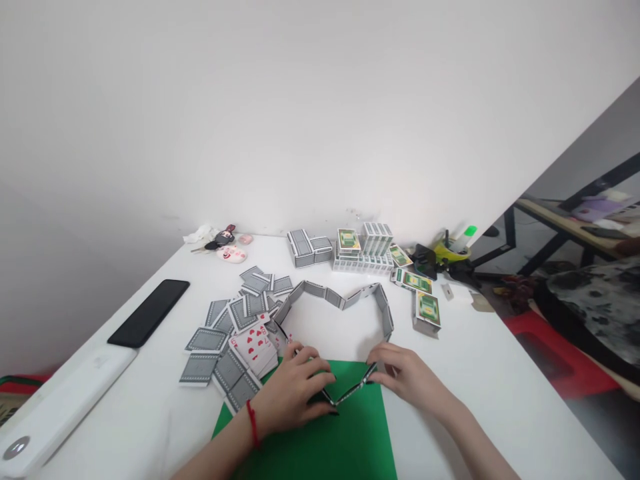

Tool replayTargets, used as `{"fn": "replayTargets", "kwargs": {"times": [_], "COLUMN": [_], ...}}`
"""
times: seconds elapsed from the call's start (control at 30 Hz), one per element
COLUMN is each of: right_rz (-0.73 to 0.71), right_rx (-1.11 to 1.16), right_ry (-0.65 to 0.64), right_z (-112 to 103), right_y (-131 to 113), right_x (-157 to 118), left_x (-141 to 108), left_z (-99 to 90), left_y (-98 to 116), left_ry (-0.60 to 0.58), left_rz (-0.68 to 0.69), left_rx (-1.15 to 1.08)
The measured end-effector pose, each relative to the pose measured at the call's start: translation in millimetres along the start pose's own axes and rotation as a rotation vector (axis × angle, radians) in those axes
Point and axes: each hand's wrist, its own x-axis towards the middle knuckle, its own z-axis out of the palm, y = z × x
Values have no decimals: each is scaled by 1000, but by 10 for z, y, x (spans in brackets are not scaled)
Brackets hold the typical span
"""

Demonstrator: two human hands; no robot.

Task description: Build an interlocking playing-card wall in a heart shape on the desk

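A heart-shaped ring of grey-backed playing cards (334, 298) stands on edge, its far part on the white table and its lower point over a green sheet (350, 440). My left hand (303, 383), with a red cord at the wrist, is closed around cards left of the point and hides part of them. At the lower right side, my right hand (400, 373) pinches a card (356, 389) between thumb and fingers. Beside the left hand lies a spread of loose playing cards (205, 340), most face down, with some red hearts (256, 343) face up.
Stacked card boxes (364, 262) and grey card stacks (300, 248) stand by the wall. More boxes (427, 312) lie right. A black phone (150, 312) and white device (70, 400) are left; keys (220, 240) are behind. A person (595, 307) sits at far right.
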Motion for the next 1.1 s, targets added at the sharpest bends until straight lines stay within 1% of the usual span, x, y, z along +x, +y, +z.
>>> {"fn": "replayTargets", "kwargs": {"times": [0.2,0.3,0.37,0.43,0.5,0.53,0.57,0.63,0.7,0.77,0.87,0.93,1.1], "right_rz": [-31,-58,-55,3,128,199,268,380,449,489,497,479,459], "right_rx": [-1,18,48,65,52,47,54,111,141,81,-61,-108,-155], "right_ry": [30,99,202,357,533,582,595,544,458,395,329,300,293], "right_z": [27,-15,-78,-143,-182,-186,-181,-159,-146,-164,-230,-266,-282], "right_y": [22,109,201,305,399,435,461,479,457,412,334,287,237], "right_x": [-36,-64,-56,-10,69,115,159,233,273,281,264,258,264], "left_x": [-22,-18,3,39,82,105,125,159,180,188,191,193,206], "left_z": [17,13,2,-7,-6,-2,6,28,55,84,124,149,160], "left_y": [35,68,88,106,122,130,137,149,158,163,164,161,161], "left_ry": [96,91,58,31,14,3,-10,-37,-57,-65,-50,-40,-67], "left_rz": [12,57,96,120,135,142,148,153,150,143,119,102,80], "left_rx": [68,104,126,141,151,156,163,187,224,261,289,290,263]}}
